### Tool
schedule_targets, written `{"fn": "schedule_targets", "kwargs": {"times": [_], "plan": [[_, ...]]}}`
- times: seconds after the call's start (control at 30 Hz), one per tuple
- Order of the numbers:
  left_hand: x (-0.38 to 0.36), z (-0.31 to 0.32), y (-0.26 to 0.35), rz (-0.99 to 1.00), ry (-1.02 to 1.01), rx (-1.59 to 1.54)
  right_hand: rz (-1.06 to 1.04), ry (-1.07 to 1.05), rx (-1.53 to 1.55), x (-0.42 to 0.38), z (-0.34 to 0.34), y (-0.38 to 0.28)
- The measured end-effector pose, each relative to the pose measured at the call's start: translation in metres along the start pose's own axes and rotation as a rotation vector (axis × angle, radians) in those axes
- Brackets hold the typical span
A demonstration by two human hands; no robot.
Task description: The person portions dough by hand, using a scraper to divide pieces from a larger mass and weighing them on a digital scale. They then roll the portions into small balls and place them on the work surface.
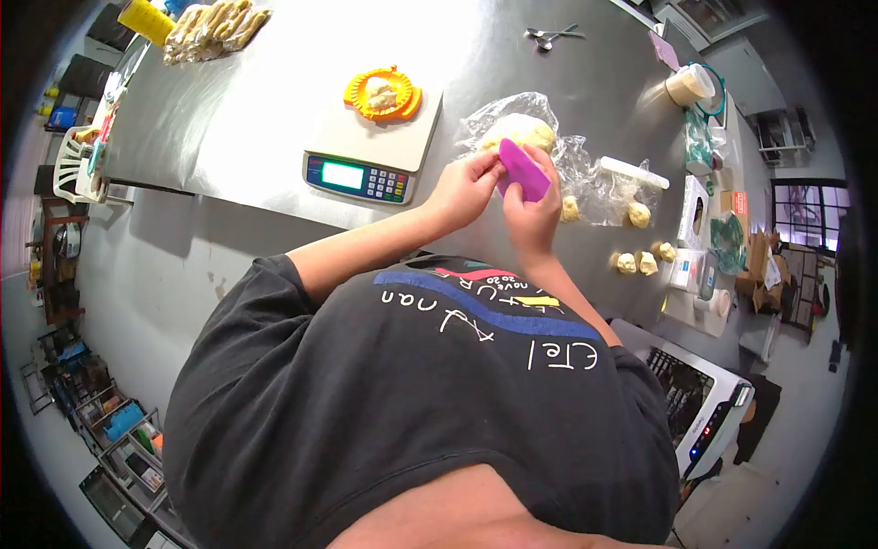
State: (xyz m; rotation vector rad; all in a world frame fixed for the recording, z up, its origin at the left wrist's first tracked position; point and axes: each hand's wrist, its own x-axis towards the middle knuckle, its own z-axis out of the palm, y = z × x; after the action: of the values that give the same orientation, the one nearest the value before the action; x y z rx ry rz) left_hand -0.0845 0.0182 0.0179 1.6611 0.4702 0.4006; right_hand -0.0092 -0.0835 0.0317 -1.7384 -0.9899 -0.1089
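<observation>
My right hand (535, 206) grips a purple dough scraper (525, 174), held up at a tilt. The fingers of my left hand (468, 189) are pinched together at the scraper's left edge; whatever is between them is hidden. Just beyond both hands a large lump of pale dough (519, 128) rests on crumpled clear plastic wrap (526, 101). To the left stands a digital kitchen scale (358, 156) with a lit display. On its plate lies an orange dumpling mould (411, 102) with a piece of dough (380, 92) in it.
Small dough balls (638, 215) lie right of my hands, some on plastic beside a white rolling pin (633, 171). Metal spoons (551, 35) are at the back of the steel table (274, 119). A bag of long brownish items (212, 30) lies far left. Tubs and boxes line the right.
</observation>
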Motion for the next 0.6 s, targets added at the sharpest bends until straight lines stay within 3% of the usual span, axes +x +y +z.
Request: {"fn": "schedule_targets", "kwargs": {"times": [0.1,0.17,0.23,0.27,0.3,0.33,0.37,0.5,0.6], "plan": [[0.007,-0.011,0.011,0.035,-0.041,0.165,0.078,0.017,-0.002,0.010,-0.002,-0.006],[0.010,-0.025,0.012,0.026,-0.103,0.271,0.122,-0.122,-0.013,0.018,-0.007,0.000],[0.016,-0.036,-0.004,0.278,-0.065,0.557,0.053,-0.153,0.006,0.020,-0.010,0.005],[0.022,-0.044,-0.014,0.283,0.000,0.581,0.056,-0.128,-0.003,0.019,-0.011,0.008],[0.023,-0.056,0.000,0.043,0.003,0.637,0.059,-0.102,-0.013,0.017,-0.012,0.012],[0.030,-0.071,-0.004,0.042,0.068,0.558,0.084,-0.091,-0.021,0.017,-0.013,0.016],[0.038,-0.089,-0.020,0.314,0.200,0.747,0.085,-0.091,-0.019,0.017,-0.015,0.020],[0.052,-0.149,-0.010,0.099,0.312,0.901,0.127,-0.105,-0.023,0.020,-0.021,0.026],[0.070,-0.176,-0.019,0.076,0.353,0.969,0.123,-0.129,-0.041,0.021,-0.022,0.023]]}}
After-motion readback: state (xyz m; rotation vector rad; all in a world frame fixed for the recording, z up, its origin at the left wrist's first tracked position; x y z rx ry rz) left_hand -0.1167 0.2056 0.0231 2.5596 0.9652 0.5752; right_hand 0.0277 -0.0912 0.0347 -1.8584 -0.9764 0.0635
